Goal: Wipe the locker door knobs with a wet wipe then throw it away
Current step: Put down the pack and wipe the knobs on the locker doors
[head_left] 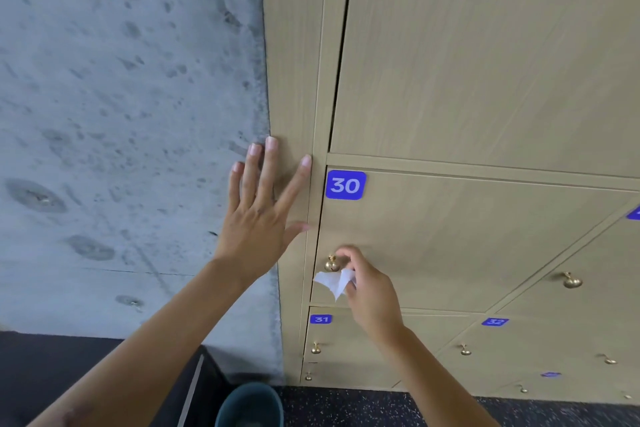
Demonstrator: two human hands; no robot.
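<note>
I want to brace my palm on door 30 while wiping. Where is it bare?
Bare: door 30 between its label and the far-right knob. Crowded: lower left, where the right hand, wipe and knob meet.

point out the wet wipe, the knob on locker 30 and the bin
white crumpled wet wipe (334,281): head view, its middle fold
round brass knob on locker 30 (331,263): head view, its dome
dark teal round bin (250,404): head view, its rim
</note>
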